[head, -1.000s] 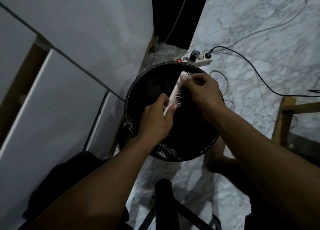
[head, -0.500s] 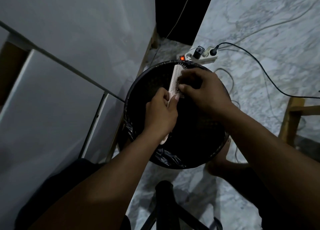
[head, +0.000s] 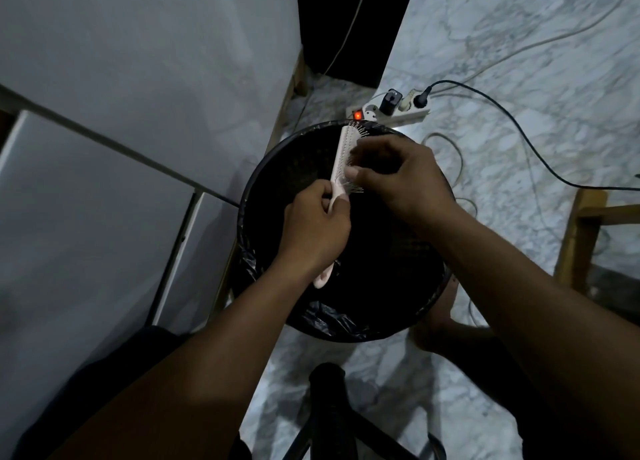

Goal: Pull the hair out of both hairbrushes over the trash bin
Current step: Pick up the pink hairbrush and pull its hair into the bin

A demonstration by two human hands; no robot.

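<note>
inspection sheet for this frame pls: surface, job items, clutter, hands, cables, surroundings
Surface: marble floor, dimly lit.
Job's things: pink hairbrush held over the black-lined trash bin; only one brush in view; hair too dark to make out.
Clutter: nothing seen.
Hands: left hand wrapped around the brush handle; right hand pinching at the bristles.
Cables: power strip, red switch lit, beside the bin's far rim; black cable and pale cords trail across the floor.
Surroundings: white cabinet on the left; wooden frame on the right.
</note>
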